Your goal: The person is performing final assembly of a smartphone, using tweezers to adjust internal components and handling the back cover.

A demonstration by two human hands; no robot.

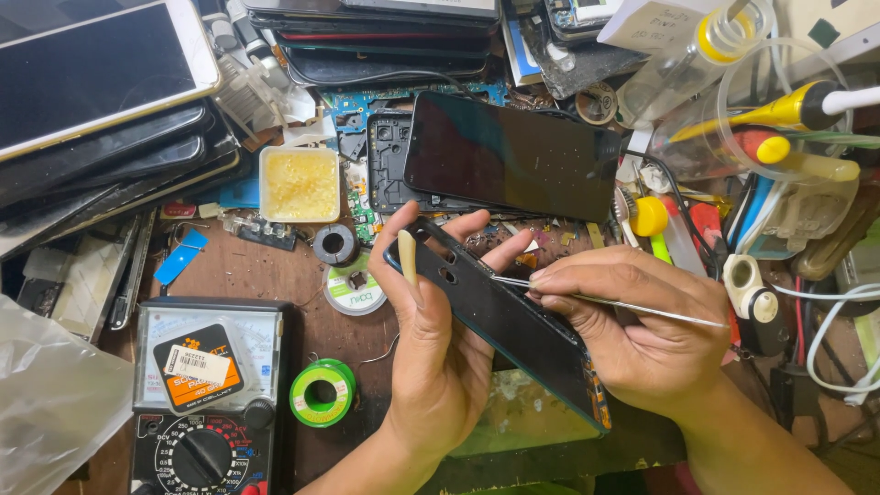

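Left hand (431,339) clasps slim black phone body (500,321) tilted over wooden bench (266,275); right hand (632,321) pinches thin metal tweezers (605,301) — tips touching phone's upper edge.

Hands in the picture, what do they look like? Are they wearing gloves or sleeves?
Both the left hand and the right hand are bare: no gloves, rings or watch show. The forearms are bare too, with no sleeves in view. The left thumbnail is long.
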